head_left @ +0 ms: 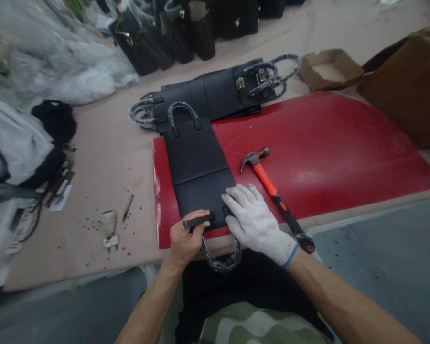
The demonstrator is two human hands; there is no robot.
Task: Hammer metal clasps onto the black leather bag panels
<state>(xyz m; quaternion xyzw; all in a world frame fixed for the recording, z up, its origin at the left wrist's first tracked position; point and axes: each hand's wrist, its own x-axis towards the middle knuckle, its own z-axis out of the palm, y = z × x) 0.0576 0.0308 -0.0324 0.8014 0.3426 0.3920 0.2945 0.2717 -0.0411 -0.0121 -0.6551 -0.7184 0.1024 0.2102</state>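
A black bag panel (199, 153) lies flat on a red board, with a plastic-wrapped handle (183, 106) at its far end and another wrapped handle (222, 263) hanging at the near end. My bare left hand (185, 242) is pinched around a short dark strap (198, 221) with a metallic-looking tip, over the panel's near left corner. On the panel's near right edge rests my right hand (251, 216), in a white knit glove, fingers stretched out and lying flat. A claw hammer (268, 182) with an orange and black grip lies right of the gloved hand.
Stacked black bag panels (197, 95) with wrapped handles lie behind the red board (318, 153). A wooden-handled tool (109, 228) and a metal rod (128, 208) lie left among black bits. An open cardboard box (329, 71) and a larger brown box (408, 86) stand at right.
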